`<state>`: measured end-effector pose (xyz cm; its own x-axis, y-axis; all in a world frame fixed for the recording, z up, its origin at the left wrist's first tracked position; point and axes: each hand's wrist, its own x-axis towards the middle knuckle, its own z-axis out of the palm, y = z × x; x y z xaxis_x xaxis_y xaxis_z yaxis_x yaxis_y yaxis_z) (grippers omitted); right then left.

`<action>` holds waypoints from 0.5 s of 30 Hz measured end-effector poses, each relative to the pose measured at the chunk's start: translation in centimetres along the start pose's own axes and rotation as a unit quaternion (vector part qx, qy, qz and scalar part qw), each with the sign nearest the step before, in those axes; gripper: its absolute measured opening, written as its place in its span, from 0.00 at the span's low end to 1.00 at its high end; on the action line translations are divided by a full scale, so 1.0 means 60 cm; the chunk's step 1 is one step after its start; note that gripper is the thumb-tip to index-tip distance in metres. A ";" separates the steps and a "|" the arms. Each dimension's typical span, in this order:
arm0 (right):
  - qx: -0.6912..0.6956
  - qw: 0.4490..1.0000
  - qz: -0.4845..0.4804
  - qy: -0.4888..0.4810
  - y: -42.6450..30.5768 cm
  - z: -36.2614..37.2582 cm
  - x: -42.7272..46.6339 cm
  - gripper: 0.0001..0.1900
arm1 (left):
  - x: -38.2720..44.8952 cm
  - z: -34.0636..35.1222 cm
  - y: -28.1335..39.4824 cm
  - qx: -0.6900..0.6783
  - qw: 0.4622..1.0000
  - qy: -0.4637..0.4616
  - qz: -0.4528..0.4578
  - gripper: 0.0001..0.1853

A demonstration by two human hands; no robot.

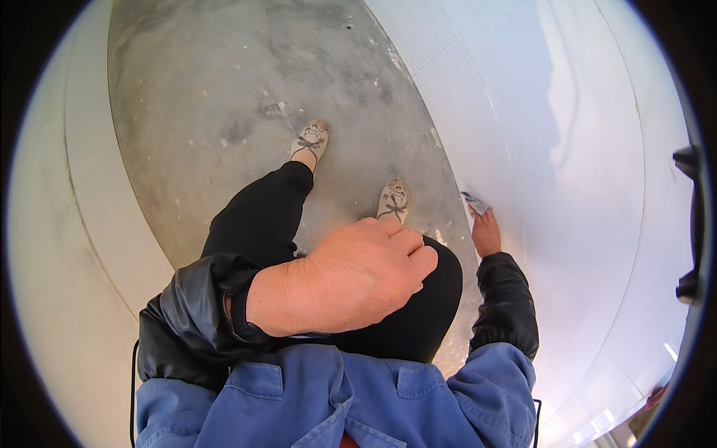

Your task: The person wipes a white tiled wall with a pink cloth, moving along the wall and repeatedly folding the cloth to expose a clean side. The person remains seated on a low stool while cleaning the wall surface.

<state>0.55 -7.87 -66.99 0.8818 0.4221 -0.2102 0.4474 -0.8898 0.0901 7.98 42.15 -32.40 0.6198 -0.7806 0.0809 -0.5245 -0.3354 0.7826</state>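
My right hand (486, 231) grips a crumpled grey-white cloth (478, 205) against the lower edge of the white wall (538, 235) on the right, close to the floor. My left hand (369, 271) hangs over my bent right knee, back of the hand up and fingers curled. Its palm and fingertips are turned away, so whether it holds anything is hidden. Black sleeve covers reach both wrists over a blue jacket.
Smudged grey concrete floor (224, 89) runs between the right wall and another pale wall (106, 218) on the left. My feet, in beige shoes (310, 140), stand on it. Dark brackets or fittings (686, 162) show at the far right rim.
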 end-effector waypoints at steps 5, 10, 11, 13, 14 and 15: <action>-0.162 0.986 -0.035 0.029 -0.038 -0.152 0.384 0.25 | 0.010 0.007 -0.011 -0.006 1.000 0.025 -0.014 0.15; -0.218 0.913 -0.047 0.340 -0.073 -0.475 0.573 0.21 | 0.008 0.012 -0.015 0.019 0.999 0.019 -0.043 0.13; -0.239 0.882 -0.058 0.403 -0.068 -0.541 0.581 0.18 | 0.008 0.012 -0.017 0.023 0.998 0.015 -0.050 0.13; -0.280 0.850 -0.053 0.443 -0.057 -0.647 0.578 0.18 | 0.008 0.009 -0.022 0.016 0.998 0.035 -0.046 0.12; -0.284 0.842 -0.048 0.456 -0.050 -0.679 0.568 0.17 | 0.009 0.009 -0.023 0.017 0.998 0.035 -0.052 0.12; -0.312 0.840 -0.035 0.442 -0.045 -0.695 0.552 0.17 | 0.008 0.009 -0.026 0.005 0.998 0.040 -0.047 0.11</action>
<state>34.74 15.77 -33.61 0.4928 0.6781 0.5453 0.2502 -0.7106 0.6576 8.77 42.02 -33.88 0.7108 -0.7011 0.0571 -0.4682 -0.4109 0.7823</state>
